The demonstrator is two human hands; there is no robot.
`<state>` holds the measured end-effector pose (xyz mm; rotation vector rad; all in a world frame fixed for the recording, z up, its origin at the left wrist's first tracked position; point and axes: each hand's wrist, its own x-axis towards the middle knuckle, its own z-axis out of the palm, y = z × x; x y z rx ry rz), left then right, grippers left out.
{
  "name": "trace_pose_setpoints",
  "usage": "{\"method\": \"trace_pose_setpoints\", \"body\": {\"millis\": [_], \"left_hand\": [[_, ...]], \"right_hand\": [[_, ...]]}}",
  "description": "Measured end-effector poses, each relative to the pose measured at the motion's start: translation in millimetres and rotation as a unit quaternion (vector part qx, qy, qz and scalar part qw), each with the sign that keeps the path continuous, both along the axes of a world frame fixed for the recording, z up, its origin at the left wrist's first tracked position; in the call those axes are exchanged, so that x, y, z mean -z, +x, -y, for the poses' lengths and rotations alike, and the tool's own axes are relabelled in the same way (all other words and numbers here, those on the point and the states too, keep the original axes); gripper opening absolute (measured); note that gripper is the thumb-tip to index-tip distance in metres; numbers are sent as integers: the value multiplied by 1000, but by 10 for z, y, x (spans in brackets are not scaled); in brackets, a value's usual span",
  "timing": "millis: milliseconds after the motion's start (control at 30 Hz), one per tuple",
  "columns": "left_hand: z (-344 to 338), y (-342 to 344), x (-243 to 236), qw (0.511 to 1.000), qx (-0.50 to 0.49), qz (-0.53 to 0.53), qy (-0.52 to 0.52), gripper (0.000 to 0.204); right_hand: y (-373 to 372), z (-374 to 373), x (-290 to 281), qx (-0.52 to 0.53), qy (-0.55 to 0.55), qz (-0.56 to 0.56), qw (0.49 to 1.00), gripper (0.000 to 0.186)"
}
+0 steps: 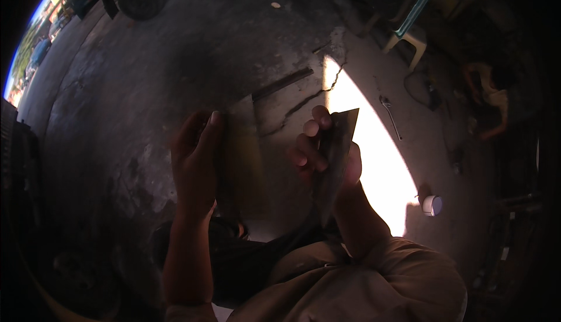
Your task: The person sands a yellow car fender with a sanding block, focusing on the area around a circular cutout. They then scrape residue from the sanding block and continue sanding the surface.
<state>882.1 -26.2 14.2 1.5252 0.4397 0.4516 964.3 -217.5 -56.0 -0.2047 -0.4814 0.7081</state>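
Here at three o'clock, the right hand (310, 146) grips a dark flat plate (338, 153) between fingers and thumb, probably stiff and light, best held by its long sides, away from that pointed one-o'clock corner! At nine, the left hand (194, 149) sits beside a dim panel (248, 161), grip impossible to tell; concrete floor (128, 76) offers room toward eleven.

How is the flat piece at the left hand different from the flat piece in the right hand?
The left piece shows a broad, dim yellowish face; the right piece looks narrower and mostly dark from here.

The right piece's pointed top corner stands out against the sunlit floor, but the left piece fades into shadow.

Fingers of the right hand clearly grip the right piece; the left hand's grip on the left piece is hard to see.

Both look flat.
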Motion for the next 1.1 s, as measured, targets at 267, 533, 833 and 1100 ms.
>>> {"method": "trace_pose_setpoints", "body": {"millis": [267,533,833,1100], "left_hand": [[217,-44,50,989,98,30,-110,23],[238,-72,102,983,118,77,-117,22],[228,-44,135,981,135,91,-103,22],[227,-26,171,985,123,87,-86,24]], "right_hand": [[-42,-83,16,31,-4,-8,999,15],[-44,-104,89,40,-27,6,999,18],[-71,-88,71,53,-72,13,996,20],[-104,-107,50,78,-109,8,991,24]]}}
